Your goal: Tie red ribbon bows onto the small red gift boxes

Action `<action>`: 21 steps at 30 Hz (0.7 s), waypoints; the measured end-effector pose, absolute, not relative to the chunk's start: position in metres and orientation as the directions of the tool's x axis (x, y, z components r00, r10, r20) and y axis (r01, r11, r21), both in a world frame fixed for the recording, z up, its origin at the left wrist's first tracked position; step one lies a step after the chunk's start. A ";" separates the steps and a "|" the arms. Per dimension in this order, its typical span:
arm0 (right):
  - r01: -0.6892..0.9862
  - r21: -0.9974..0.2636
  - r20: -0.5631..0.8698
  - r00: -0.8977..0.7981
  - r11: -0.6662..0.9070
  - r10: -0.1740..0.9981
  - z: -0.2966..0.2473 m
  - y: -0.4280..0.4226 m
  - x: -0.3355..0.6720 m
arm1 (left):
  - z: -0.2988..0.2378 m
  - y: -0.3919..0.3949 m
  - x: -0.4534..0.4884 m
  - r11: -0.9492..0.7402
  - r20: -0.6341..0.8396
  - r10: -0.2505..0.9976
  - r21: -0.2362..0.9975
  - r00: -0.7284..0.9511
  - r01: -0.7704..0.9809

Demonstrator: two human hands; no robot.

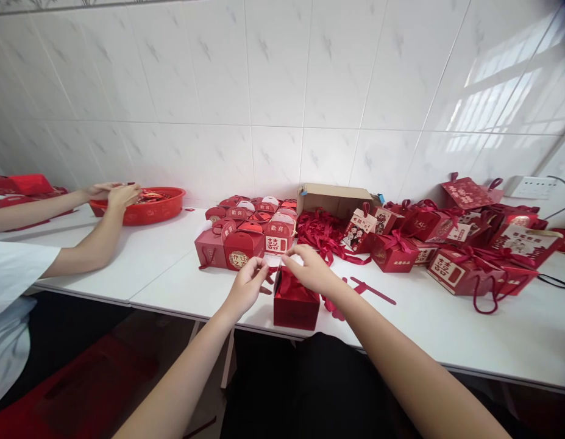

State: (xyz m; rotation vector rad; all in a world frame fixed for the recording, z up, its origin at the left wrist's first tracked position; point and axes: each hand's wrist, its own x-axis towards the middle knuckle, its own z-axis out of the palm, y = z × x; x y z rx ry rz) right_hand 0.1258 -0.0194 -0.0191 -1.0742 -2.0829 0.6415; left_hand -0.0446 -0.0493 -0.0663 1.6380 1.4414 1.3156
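Note:
A small red gift box (295, 305) stands open at the near edge of the white table (492, 329), straight in front of me. My left hand (248, 283) is over its left side, fingers pinched on a small white flap or tag at the box's top. My right hand (309, 268) is over the box's top right, fingers curled and pinching the same pale piece. What exactly the fingers grip is too small to name. Loose red ribbon (371, 290) lies just right of the box.
Several closed red boxes (245, 235) cluster behind my hands. A heap of red ribbons (321, 235), a cardboard box (332, 198) and more red boxes and bags (465, 256) fill the right. At the left another person's hands (113, 194) work by a red basin (149, 207).

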 end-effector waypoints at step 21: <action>0.291 -0.915 0.201 -0.271 0.280 0.941 -0.069 -0.034 0.197 | -0.049 -0.040 -0.032 0.078 -0.080 0.992 0.997 0.099 0.031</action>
